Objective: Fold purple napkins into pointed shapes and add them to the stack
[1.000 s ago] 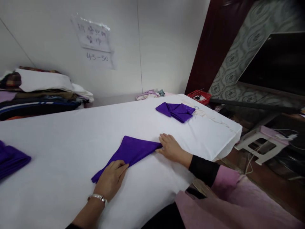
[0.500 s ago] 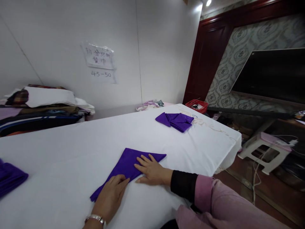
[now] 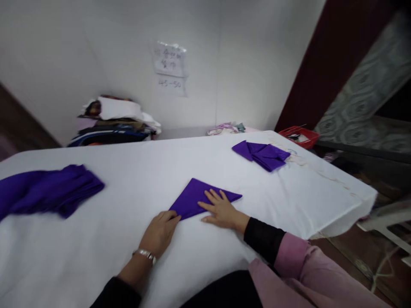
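Observation:
A purple napkin [image 3: 192, 199], folded into a flat triangle, lies on the white-covered table in front of me. My right hand [image 3: 221, 210] rests on its right part, fingers spread and palm down. At the napkin's lower left corner is my left hand [image 3: 162, 233], with fingers and thumb closed together on the cloth edge. The fingers partly cover that corner. A bracelet or watch [image 3: 145, 255] circles my left wrist.
Loosely bunched purple cloth [image 3: 51, 190] lies at the left. Another folded purple napkin [image 3: 265, 155] is at the back right, on the white tablecloth [image 3: 135, 179]. Piled clothes [image 3: 118, 122], a red basket [image 3: 300, 137] and a white stool [image 3: 390, 220] stand beyond the table.
The view has swung left, showing more of the bunched cloth. The napkin's long left end no longer sticks out past my left hand, which has closed at the corner. My right hand stays flat.

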Demonstrator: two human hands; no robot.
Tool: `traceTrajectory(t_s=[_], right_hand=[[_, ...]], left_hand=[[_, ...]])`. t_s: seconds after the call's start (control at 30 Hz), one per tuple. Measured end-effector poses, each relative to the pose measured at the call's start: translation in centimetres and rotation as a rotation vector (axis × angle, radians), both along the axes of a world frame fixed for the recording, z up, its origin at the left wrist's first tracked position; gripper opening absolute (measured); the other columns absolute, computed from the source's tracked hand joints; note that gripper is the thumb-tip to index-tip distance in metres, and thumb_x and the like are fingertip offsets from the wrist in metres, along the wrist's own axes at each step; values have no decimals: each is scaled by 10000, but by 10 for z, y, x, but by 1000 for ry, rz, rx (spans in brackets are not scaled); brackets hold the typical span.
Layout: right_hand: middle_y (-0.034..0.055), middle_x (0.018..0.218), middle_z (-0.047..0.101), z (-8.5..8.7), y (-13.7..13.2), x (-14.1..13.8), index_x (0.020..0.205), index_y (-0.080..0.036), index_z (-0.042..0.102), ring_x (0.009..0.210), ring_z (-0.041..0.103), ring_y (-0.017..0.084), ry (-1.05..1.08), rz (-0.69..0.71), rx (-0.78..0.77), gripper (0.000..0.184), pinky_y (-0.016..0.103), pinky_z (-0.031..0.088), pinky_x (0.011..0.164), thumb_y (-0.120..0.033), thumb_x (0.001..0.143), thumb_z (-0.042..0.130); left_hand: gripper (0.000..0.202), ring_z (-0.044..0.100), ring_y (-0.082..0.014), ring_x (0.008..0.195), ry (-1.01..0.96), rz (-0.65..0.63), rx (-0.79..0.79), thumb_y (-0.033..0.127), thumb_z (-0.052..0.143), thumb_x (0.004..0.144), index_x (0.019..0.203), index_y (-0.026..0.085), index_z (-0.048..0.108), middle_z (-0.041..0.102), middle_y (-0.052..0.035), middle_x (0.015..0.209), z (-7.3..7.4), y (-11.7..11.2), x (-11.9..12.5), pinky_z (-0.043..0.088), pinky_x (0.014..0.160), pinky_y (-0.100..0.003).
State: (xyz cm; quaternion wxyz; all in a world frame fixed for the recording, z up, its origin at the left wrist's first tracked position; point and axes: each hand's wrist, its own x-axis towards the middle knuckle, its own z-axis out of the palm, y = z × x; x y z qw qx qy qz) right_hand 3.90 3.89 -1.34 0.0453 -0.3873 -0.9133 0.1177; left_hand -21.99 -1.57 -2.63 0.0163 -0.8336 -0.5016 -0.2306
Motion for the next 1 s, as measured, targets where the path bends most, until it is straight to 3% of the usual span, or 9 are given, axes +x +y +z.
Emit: traceTrajectory(t_s=[0.3,0.5,0.73,0.87,1.0], right_hand=[[157,1522,193,-9,0,2,1418,-300,334,1396,134,345,-29,34,73,632,600,140,1060,-636,883,298],[137,1529,184,-16,2,5,1422,-310,321,1396,135,343,-46,37,98,630,599,150,1060,-635,882,308],[109,1532,191,-21,3,7,1421,-319,321,1393,147,344,-52,34,118,614,597,159,1061,-620,886,320],[117,1534,180,-20,3,6,1423,-317,318,1397,139,338,-65,30,106,627,587,153,1065,-638,884,287],[116,1531,190,-19,2,6,1423,-313,319,1397,141,333,-64,22,108,639,580,160,1066,-649,880,274]], left_hand=[[292,566,-189,874,-22,217,-81,226,407,891,949,196,691,653,-68,952,3,-35,-23,475,787,-343],[270,569,-193,858,-72,304,-100,238,432,875,910,208,698,657,-66,917,4,-46,-34,481,785,-366],[259,597,-142,758,-426,611,-135,341,474,848,871,201,691,645,-30,866,5,-47,-39,503,686,-270],[239,590,-129,738,-492,589,-110,334,506,841,934,196,678,636,-29,881,10,-40,-27,502,682,-261],[272,574,-181,933,-333,438,-68,219,495,841,1066,203,647,617,-61,1016,11,-30,-20,497,807,-318]])
